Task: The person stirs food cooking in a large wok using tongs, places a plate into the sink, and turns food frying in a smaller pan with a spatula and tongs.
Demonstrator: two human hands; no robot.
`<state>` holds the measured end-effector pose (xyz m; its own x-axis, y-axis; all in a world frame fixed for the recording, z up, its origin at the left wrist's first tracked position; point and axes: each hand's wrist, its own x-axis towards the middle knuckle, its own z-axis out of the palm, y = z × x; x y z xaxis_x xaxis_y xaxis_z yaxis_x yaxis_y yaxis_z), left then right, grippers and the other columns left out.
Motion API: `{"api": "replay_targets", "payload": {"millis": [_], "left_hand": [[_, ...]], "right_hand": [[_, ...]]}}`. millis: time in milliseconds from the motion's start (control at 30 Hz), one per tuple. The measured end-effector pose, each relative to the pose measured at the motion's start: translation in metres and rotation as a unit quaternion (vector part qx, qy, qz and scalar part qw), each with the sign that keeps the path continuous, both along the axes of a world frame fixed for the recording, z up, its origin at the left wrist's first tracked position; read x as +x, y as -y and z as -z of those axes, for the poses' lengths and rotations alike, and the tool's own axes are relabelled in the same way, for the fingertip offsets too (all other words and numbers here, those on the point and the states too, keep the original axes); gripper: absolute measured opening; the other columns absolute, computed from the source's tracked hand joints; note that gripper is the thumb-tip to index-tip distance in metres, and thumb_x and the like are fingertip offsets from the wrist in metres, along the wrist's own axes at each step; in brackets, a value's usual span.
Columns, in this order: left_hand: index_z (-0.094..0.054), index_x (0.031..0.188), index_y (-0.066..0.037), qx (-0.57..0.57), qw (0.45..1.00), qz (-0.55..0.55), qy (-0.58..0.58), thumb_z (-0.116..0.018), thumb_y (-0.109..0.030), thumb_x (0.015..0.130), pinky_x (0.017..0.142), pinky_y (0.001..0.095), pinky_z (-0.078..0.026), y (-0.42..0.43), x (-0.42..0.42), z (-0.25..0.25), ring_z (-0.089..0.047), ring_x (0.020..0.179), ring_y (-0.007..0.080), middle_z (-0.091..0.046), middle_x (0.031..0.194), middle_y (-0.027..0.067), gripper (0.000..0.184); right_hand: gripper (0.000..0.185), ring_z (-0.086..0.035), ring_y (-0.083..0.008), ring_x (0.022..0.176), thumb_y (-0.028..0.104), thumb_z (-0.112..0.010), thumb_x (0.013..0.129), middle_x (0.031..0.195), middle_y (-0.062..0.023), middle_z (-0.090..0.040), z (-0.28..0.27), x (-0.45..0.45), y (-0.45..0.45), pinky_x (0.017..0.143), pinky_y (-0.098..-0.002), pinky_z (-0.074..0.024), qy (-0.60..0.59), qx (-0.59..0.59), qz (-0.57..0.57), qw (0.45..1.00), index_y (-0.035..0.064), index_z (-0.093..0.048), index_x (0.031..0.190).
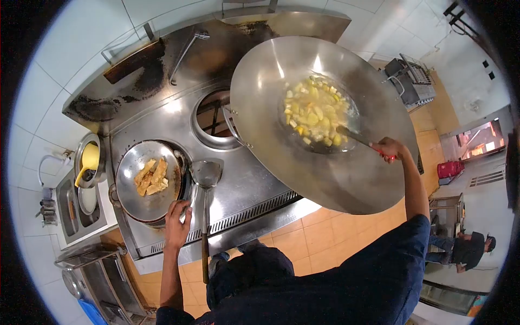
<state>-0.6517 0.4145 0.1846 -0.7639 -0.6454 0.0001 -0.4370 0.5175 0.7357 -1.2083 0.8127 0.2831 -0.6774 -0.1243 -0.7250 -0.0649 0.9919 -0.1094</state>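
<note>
My right hand [389, 149] is closed around the red handle of a spatula [355, 136]. The spatula's dark blade reaches into chopped yellow-green vegetables [317, 111] in shiny liquid, inside a very large steel wok [346, 187]. Beside the lower right rim of a smaller wok [130, 187] is my left hand [176, 221], its fingers loosely bent and apart with nothing visible in them. Whether the fingertips touch that wok, I cannot tell. Browned fried pieces [151, 177] lie in the smaller wok. Right of my left hand rests a long-handled wok ladle [206, 174] on the steel stove.
An uncovered burner opening [214, 116] lies between the woks. A tap [187, 54] rises at the stove's back. Left are a sink [67, 203] and a pot with a yellow scoop [91, 157]. Another person [468, 252] stands far right, near a red bag [449, 169].
</note>
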Motion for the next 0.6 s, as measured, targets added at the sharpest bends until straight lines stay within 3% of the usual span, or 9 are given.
{"api": "replay_targets", "payload": {"millis": [167,233,300,367,567,600], "left_hand": [[-0.061,0.104,0.0,-0.023,1.0,0.014,0.012,-0.058,-0.009,0.089,0.087,0.0405,-0.046,-0.001,-0.009,0.0,-0.058,0.098,0.0355,-0.059,0.106,0.017,0.018],[-0.061,0.104,0.0,-0.029,0.999,0.024,0.015,-0.058,-0.008,0.088,0.087,0.0407,-0.046,-0.001,-0.014,-0.006,-0.058,0.098,0.0357,-0.059,0.106,0.0171,0.018],[-0.061,0.105,0.0,-0.033,0.999,0.023,0.015,-0.058,-0.008,0.088,0.087,0.0407,-0.046,-0.003,-0.019,-0.011,-0.058,0.098,0.0359,-0.06,0.106,0.0171,0.019],[-0.061,0.105,0.0,-0.042,0.999,0.031,0.014,-0.058,-0.008,0.087,0.087,0.0408,-0.046,-0.005,-0.025,-0.016,-0.058,0.098,0.0361,-0.06,0.106,0.0171,0.019],[-0.062,0.105,-0.001,-0.09,0.994,0.059,-0.012,-0.06,-0.006,0.086,0.086,0.0406,-0.046,-0.009,-0.043,-0.023,-0.058,0.098,0.0362,-0.06,0.105,0.0168,0.02],[-0.062,0.105,-0.001,-0.082,0.995,0.063,-0.015,-0.06,-0.006,0.086,0.086,0.0405,-0.046,-0.009,-0.045,-0.022,-0.058,0.098,0.0361,-0.06,0.105,0.0168,0.02]], "right_hand": [[0.056,-0.054,-0.0204,0.041,0.053,-0.059,0.088,0.053,-0.0132,-0.052,0.051,0.001,0.004,0.039,-0.0362,-0.0438,-0.138,-0.04,-0.234,0.962,-0.0017,-0.06,0.078],[0.048,-0.061,-0.0271,0.05,0.047,-0.057,0.091,0.065,-0.0178,-0.06,0.084,-0.015,0.032,0.049,-0.039,-0.0495,-0.14,0.048,-0.251,0.957,-0.0005,-0.063,0.086],[0.04,-0.065,-0.0317,0.065,0.038,-0.052,0.096,0.075,-0.0167,-0.065,0.123,-0.034,0.056,0.057,-0.0418,-0.0517,-0.218,0.058,-0.339,0.913,0.0002,-0.064,0.095],[0.028,-0.067,-0.0297,0.078,0.027,-0.05,0.096,0.081,-0.0138,-0.066,0.127,-0.035,0.093,0.064,-0.0434,-0.0528,-0.242,0.113,-0.432,0.861,0.003,-0.064,0.099],[0.016,-0.066,-0.0243,0.081,0.017,-0.054,0.088,0.084,-0.0125,-0.066,0.134,-0.03,0.152,0.065,-0.0447,-0.0527,-0.331,0.153,-0.639,0.678,0.0063,-0.065,0.095],[0.017,-0.066,-0.0245,0.08,0.018,-0.054,0.089,0.084,-0.0126,-0.066,0.134,-0.029,0.152,0.065,-0.0443,-0.0525,-0.324,0.127,-0.644,0.681,0.0062,-0.065,0.094]]}}
